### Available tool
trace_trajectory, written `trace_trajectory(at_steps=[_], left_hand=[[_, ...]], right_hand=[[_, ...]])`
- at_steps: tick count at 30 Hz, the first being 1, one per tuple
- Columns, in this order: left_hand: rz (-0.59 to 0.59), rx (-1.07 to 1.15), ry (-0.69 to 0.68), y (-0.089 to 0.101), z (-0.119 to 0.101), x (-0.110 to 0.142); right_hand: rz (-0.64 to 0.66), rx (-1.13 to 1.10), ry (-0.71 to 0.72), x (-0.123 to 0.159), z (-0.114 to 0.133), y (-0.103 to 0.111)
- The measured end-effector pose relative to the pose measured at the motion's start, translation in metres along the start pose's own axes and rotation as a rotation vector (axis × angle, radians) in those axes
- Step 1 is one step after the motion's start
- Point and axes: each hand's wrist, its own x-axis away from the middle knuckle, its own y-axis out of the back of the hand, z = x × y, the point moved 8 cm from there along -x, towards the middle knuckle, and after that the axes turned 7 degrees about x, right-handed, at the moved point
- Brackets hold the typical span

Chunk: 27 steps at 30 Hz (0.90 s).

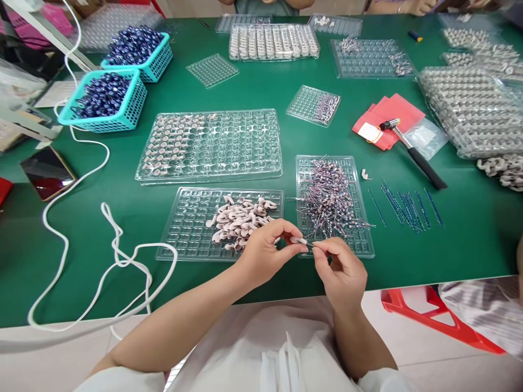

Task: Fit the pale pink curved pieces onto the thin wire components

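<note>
My left hand [267,251] pinches a small pale plastic piece [301,240] between thumb and fingers near the table's front edge. My right hand [341,272] is closed in a pinch on a thin wire lead [311,245] that meets that piece. Just beyond my left hand, a clear tray [183,228] holds a heap of the same pale pieces [241,218]. Beyond my right hand, a second clear tray [363,245] carries a pile of small wired components [329,196].
A large clear tray [245,147] partly filled with pale pieces lies in the middle. Two teal baskets [131,109] of dark blue parts stand back left. A hammer [412,152] lies on red papers, blue wires [404,207] right, white cord [118,256] and phone [47,171] left.
</note>
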Motion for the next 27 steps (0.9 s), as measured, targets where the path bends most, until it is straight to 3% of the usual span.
trace_trajectory(at_steps=[11,21,27], left_hand=[[0.022,-0.176,-0.143,-0.001,-0.01,0.001],[0.035,-0.349,-0.411,-0.006,-0.024,0.006],[0.027,-0.374,-0.453,-0.006,-0.025,0.007]], right_hand=[[0.037,0.037,-0.004,0.002,0.0,-0.004],[0.145,0.132,0.017,-0.004,0.006,-0.001],[0.196,0.17,0.008,-0.008,0.009,-0.001]])
